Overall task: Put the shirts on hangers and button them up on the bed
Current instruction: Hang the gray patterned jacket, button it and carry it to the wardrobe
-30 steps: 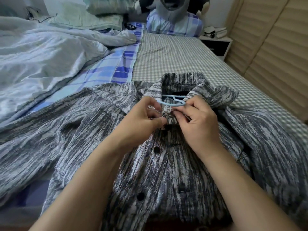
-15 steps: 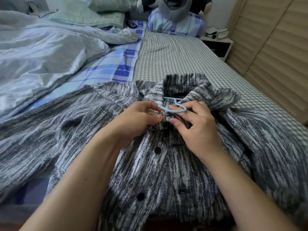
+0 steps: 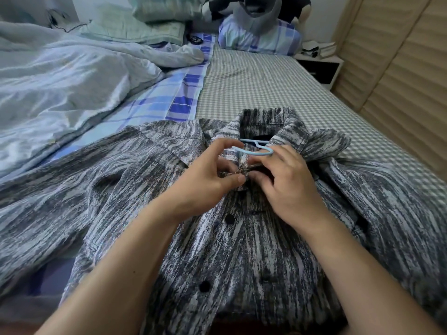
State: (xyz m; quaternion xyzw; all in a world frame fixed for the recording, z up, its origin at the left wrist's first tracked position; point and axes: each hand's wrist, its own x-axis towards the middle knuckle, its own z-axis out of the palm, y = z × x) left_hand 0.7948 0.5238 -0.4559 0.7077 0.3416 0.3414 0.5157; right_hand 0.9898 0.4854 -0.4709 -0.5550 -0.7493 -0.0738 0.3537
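Head view, left to right. A pale crumpled duvet [image 3: 60, 81] lay at 10 o'clock on the bed [image 3: 254, 88]. The grey-streaked shirt [image 3: 242, 262] was spread front-up across the near part of the bed, from 9 o'clock to 3 o'clock, collar toward 12 o'clock.

The left hand [image 3: 205, 175] pinched the left front edge of the shirt just below the collar, thumb and fingers curled onto the cloth. Between the hands stood a narrow bunched ridge of placket. Just above it the hook of the pale blue hanger [image 3: 254, 149] emerged from the neck opening. The right hand [image 3: 287, 184] pinched the opposite edge, fingertips meeting the left hand's at the top button position; the button itself was hidden. Two dark buttons [image 3: 229, 218] lower on the front remained unfastened.

The cloth appeared soft, light and limp, likely to fold and slide on the hanger; it would best be held by the placket edges close beside each button and its hole. At 2 o'clock stood a nightstand [image 3: 319, 66] beside louvred doors [image 3: 399, 81].
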